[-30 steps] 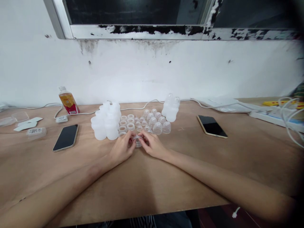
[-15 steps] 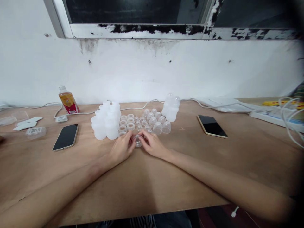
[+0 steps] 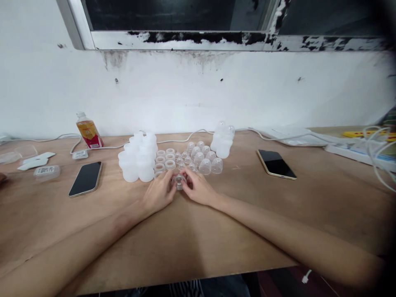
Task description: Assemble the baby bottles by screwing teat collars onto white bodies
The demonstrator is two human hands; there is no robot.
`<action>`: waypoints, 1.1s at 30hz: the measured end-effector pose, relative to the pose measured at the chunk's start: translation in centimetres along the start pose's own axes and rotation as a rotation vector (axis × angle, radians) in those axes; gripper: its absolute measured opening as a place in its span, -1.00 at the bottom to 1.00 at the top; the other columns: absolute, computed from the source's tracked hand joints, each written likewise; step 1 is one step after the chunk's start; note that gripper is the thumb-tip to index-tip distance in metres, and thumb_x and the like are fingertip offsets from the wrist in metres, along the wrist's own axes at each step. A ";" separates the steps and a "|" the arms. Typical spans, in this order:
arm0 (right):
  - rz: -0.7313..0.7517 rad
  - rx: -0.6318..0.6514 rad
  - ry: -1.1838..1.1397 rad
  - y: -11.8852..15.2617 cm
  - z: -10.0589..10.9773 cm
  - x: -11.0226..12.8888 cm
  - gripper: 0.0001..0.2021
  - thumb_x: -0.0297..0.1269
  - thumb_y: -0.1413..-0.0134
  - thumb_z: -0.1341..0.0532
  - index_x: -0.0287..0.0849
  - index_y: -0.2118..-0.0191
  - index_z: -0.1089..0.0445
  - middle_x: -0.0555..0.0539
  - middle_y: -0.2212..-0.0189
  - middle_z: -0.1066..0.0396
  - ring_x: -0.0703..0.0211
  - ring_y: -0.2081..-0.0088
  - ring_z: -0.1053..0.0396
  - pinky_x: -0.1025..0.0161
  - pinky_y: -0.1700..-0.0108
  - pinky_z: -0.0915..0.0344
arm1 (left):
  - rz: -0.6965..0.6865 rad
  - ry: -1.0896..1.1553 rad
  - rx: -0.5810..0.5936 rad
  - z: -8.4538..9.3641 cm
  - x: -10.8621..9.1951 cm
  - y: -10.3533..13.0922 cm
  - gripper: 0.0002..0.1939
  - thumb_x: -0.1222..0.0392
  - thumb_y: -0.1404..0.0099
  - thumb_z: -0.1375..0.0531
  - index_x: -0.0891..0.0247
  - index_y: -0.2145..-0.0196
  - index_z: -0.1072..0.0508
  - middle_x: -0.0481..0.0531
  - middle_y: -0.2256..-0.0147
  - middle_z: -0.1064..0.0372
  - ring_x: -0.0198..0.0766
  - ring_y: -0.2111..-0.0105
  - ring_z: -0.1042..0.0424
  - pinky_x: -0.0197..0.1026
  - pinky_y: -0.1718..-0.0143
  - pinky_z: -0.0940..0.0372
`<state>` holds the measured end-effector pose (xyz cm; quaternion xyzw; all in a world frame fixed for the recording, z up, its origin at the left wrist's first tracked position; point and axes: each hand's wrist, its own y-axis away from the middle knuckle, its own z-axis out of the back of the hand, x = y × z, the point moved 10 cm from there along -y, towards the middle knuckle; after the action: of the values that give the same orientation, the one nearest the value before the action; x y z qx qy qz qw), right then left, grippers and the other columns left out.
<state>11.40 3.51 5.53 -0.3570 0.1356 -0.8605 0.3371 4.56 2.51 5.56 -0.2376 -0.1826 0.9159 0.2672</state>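
A small clear round piece [image 3: 179, 182] is held between my left hand [image 3: 160, 190] and my right hand [image 3: 198, 187], the fingers of both closed on its sides just above the table. It looks like a clear teat in a ring, though its details are small. Beyond my left hand stand several translucent rings [image 3: 170, 164] in rows. Past my right hand are small clear teats [image 3: 187, 159] and clear domed caps [image 3: 205, 166]. White bottles [image 3: 130, 167] stand grouped to the left of the rings.
Capped bottles [image 3: 222, 146] stand at the back. One phone [image 3: 86, 178] lies left, another phone [image 3: 276, 164] right. A drink bottle [image 3: 89, 131] and white cable [image 3: 198, 133] are near the wall. Part of another person's hand [image 3: 2, 177] shows at the left edge.
The clear piece between my fingers has tilted, and its raised middle shows more now. My right fingers have shifted slightly. The other person's hand shows a little more at the left edge.
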 end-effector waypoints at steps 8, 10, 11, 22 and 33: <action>0.005 0.082 0.074 -0.1 -1.2 -0.2 -0.83 -0.50 0.14 0.00 -0.16 0.34 -0.09 0.07 0.56 -0.16 0.30 0.53 -0.13 0.36 0.47 -0.05 | -0.017 -0.020 0.081 -1.2 0.3 -0.2 -0.91 0.34 -0.13 0.07 0.25 0.35 -0.14 0.00 0.42 -0.23 -0.29 0.45 -0.24 -0.27 0.47 -0.15; -0.003 0.088 0.074 -0.2 -1.2 -0.2 -0.84 -0.50 0.14 0.00 -0.16 0.35 -0.09 0.07 0.57 -0.16 0.30 0.53 -0.13 0.37 0.47 -0.04 | -0.014 -0.040 0.079 -1.1 0.2 -0.2 -0.91 0.34 -0.14 0.07 0.24 0.35 -0.14 0.00 0.42 -0.23 -0.28 0.45 -0.25 -0.27 0.48 -0.14; -0.006 0.092 0.068 -0.2 -1.1 -0.2 -0.84 -0.49 0.14 -0.01 -0.16 0.34 -0.09 0.07 0.57 -0.15 0.31 0.54 -0.13 0.37 0.48 -0.04 | -0.013 -0.051 0.079 -1.0 0.2 -0.1 -0.92 0.32 -0.14 0.06 0.24 0.35 -0.14 0.00 0.42 -0.24 -0.28 0.46 -0.25 -0.26 0.49 -0.14; -0.021 0.041 0.009 -0.1 -0.7 -0.8 -0.74 -0.48 0.13 -0.04 -0.19 0.22 -0.16 0.06 0.56 -0.19 0.32 0.54 -0.15 0.35 0.46 -0.10 | -0.145 -0.348 0.076 -0.1 -2.3 0.0 -0.78 0.17 -0.23 0.10 0.29 0.25 -0.24 0.10 0.33 -0.28 -0.16 0.26 -0.25 -0.18 0.33 -0.15; -0.364 0.081 -0.660 0.0 -1.4 -3.7 -0.62 -0.23 0.06 -0.09 -0.14 0.05 -0.16 -0.08 0.37 -0.26 0.27 0.45 -0.32 0.45 0.70 -0.18 | -0.069 -0.812 0.045 8.8 1.7 -3.6 -0.55 -0.04 -0.11 -0.06 0.38 0.16 -0.27 0.20 0.21 -0.27 0.00 0.16 -0.19 -0.07 0.17 -0.03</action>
<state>12.33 5.96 2.63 -0.6198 -0.0800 -0.7495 0.2182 0.03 4.52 13.84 0.1557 -0.2611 0.9295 0.2090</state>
